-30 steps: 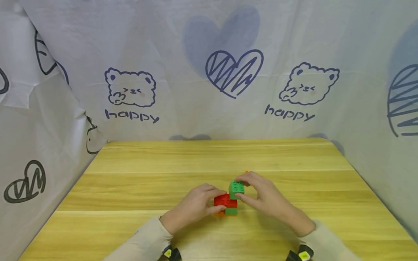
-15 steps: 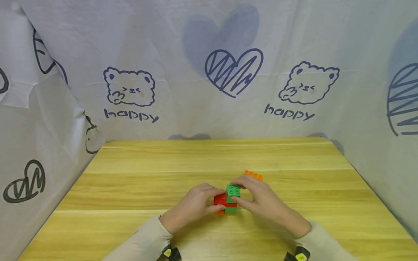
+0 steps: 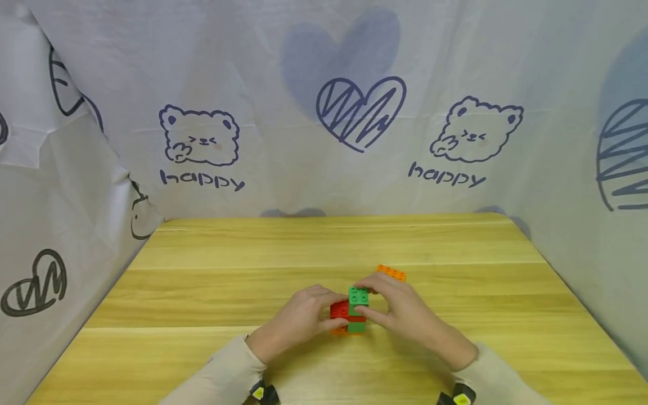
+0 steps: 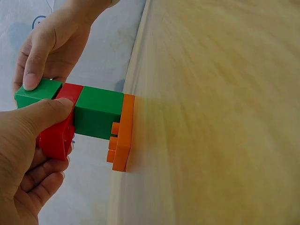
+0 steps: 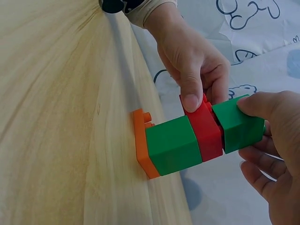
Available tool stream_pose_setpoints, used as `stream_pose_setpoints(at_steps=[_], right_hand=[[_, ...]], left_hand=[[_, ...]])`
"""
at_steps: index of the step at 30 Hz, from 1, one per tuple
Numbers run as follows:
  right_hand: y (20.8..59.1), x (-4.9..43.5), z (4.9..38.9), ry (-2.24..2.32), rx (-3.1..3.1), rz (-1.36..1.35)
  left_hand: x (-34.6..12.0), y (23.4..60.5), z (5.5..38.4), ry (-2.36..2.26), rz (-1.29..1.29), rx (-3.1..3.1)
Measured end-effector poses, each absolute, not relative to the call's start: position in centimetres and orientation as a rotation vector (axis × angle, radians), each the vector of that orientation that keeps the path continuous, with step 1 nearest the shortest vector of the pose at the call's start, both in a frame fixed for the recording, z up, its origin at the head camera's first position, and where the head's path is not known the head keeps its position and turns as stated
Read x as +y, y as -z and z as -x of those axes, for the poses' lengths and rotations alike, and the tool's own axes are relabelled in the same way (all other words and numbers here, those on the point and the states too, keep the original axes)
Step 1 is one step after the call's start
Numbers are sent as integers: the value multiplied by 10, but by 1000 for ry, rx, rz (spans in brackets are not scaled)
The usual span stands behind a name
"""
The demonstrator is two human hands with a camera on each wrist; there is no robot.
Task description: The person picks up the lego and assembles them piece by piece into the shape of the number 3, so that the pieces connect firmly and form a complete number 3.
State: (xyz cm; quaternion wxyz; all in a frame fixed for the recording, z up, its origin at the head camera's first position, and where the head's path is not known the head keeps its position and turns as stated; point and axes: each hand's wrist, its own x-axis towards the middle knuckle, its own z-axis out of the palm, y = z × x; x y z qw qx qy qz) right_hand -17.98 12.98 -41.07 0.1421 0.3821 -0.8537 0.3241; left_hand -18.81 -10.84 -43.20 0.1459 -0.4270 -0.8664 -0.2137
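Observation:
A small stack of toy building bricks stands on the table: an orange plate [image 5: 142, 145] at the bottom, a green brick [image 5: 173, 146] on it, then a red brick [image 5: 206, 136]. My left hand [image 3: 302, 316] pinches the left end of the red brick between thumb and fingers. With thumb and fingers, my right hand [image 3: 405, 306] pinches a second green brick [image 3: 358, 296] on top of the red brick's right end. In the right wrist view a thin dark gap shows between this upper green brick and the red one, and it sits slightly tilted.
Behind my right hand a separate orange plate [image 3: 391, 273] with studs lies on the wooden table [image 3: 228, 298]. A white cloth [image 3: 283, 169] with printed bears and hearts hangs along the table's back and sides.
My right hand has brought the upper green brick left and down onto the red brick. The loose orange plate has come into fuller view. My left hand has stayed in place.

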Motion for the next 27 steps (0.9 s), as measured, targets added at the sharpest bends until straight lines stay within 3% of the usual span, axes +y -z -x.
stream_pose_setpoints(at_steps=[27], right_hand=[[422, 133, 186, -1239, -2472, -1113]], left_hand=[[-108, 433, 190, 652, 1225, -2516]])
